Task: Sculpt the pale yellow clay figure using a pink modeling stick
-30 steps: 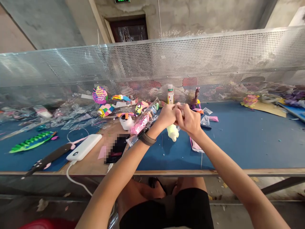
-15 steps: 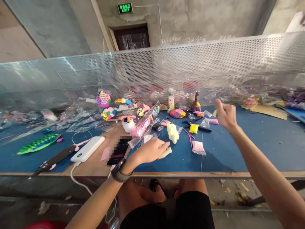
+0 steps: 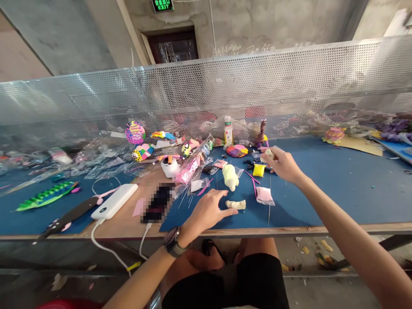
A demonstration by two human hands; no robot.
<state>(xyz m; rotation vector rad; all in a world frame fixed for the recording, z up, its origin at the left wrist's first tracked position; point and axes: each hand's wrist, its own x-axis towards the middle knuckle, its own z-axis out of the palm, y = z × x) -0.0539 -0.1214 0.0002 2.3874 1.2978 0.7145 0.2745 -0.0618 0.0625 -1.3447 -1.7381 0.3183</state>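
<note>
Over the front of the blue table, my left hand (image 3: pixel 210 209) has thumb and fingers spread beside a pale cream lump of modelling clay (image 3: pixel 236 204), which lies on the surface. Whether the thumb touches the lump I cannot tell. Farther right and higher, my right hand (image 3: pixel 283 163) pinches a small cream piece of clay (image 3: pixel 268 155) between thumb and fingers. Between the hands rests a pale yellow clay animal body (image 3: pixel 230 177). Near it lie a yellow clay packet (image 3: pixel 258 170) and a bag of pink clay (image 3: pixel 264 194).
A phone (image 3: pixel 158 202) and a white power bank (image 3: pixel 115 201) lie at left, by a green clay figure (image 3: pixel 46 195). Finished clay figures, plastic bags and a glue bottle (image 3: pixel 228 131) stand at the back before a perforated metal screen (image 3: pixel 257 81).
My hands have parted from being clasped together. A cream clay lump now lies on the table, released by my left hand. My right hand swung out right, then came back inward.
</note>
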